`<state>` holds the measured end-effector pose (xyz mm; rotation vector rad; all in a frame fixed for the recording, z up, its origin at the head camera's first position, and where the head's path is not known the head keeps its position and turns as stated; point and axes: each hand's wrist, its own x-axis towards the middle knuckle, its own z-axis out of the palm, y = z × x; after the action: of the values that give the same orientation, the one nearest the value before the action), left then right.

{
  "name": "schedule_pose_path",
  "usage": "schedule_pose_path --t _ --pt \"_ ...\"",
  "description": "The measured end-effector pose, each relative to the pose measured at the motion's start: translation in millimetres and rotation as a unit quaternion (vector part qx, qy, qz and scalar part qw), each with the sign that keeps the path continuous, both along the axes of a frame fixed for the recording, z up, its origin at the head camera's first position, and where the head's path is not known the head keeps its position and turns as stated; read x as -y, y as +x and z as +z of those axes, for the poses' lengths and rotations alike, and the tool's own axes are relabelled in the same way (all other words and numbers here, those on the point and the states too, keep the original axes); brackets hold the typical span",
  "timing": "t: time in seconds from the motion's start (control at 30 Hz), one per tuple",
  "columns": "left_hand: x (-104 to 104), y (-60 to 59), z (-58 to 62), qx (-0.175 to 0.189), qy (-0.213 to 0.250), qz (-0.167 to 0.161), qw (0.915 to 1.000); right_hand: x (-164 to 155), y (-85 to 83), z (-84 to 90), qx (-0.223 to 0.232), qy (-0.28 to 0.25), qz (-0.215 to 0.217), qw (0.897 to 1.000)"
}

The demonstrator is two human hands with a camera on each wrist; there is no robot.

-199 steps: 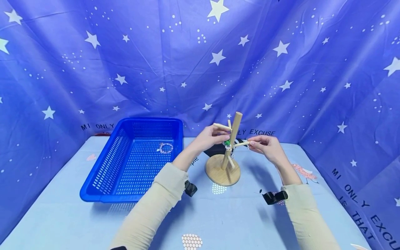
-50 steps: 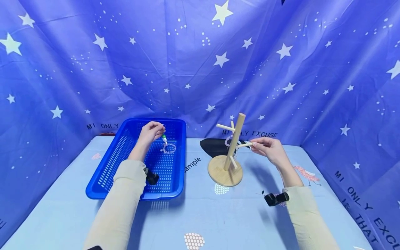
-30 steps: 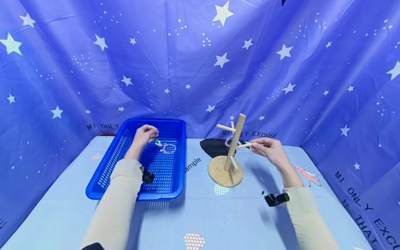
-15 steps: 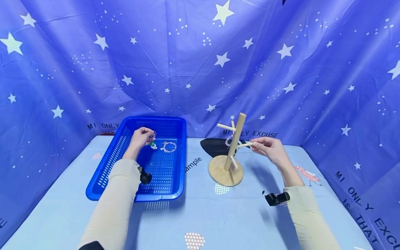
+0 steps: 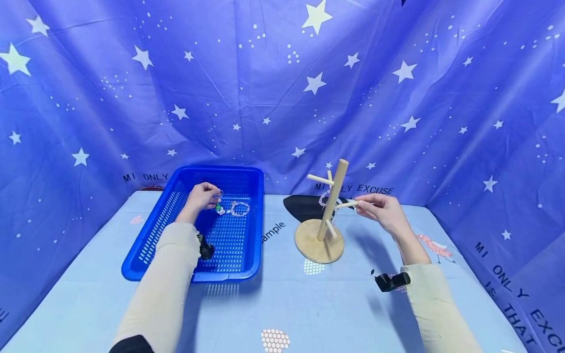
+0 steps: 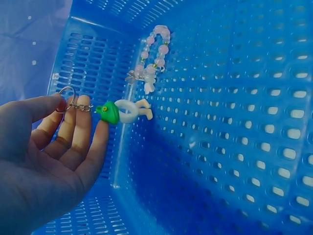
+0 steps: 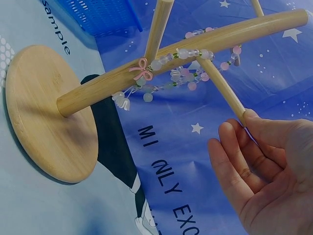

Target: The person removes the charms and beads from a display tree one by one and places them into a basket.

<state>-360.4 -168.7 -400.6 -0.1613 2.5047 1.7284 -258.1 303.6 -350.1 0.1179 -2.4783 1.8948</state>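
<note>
My left hand (image 5: 199, 200) is inside the blue basket (image 5: 255, 240). Its thumb and forefinger pinch the metal ring of a keychain (image 6: 110, 113), whose small figure with a green frog cap, white ring and bare legs lies low by the basket floor. Close to that figure lies a pink and clear beaded bracelet (image 6: 164, 49) with a white flower charm. On the right, my right hand (image 5: 383, 212) pinches the end of a peg (image 7: 226, 91) on the wooden stand (image 5: 332, 201). Beaded bracelets (image 7: 183, 53) hang on the stand's pegs, one with a pink bow.
The stand's round base (image 5: 309, 247) rests on the light blue tablecloth (image 5: 309, 314), right of the basket. Other pegs (image 5: 319, 179) stick out from its post. A blue star-patterned curtain (image 5: 282, 88) rises behind and along both sides.
Since the first frame my left hand has carried the keychain from the stand to the basket, then lowered it towards the floor. My right hand keeps pinching the peg.
</note>
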Motion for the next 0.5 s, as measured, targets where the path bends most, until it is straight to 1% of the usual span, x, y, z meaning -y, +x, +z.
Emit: schedule_pose_path --t 0.1,0.27,0.5 --pt "0.6 -1.0 -1.4 0.005 0.001 -0.003 1.0000 -0.2 0.2 0.0 0.001 -0.003 0.000 1.000" --pt "2.3 -3.1 -3.5 0.000 0.002 -0.001 1.0000 -0.6 -0.9 -1.8 -0.006 -0.006 0.002 1.000" --pt "4.4 -6.8 -5.8 -0.036 -0.048 0.000 0.9982 -0.4 -1.0 -1.7 -0.007 0.001 -0.001 1.000"
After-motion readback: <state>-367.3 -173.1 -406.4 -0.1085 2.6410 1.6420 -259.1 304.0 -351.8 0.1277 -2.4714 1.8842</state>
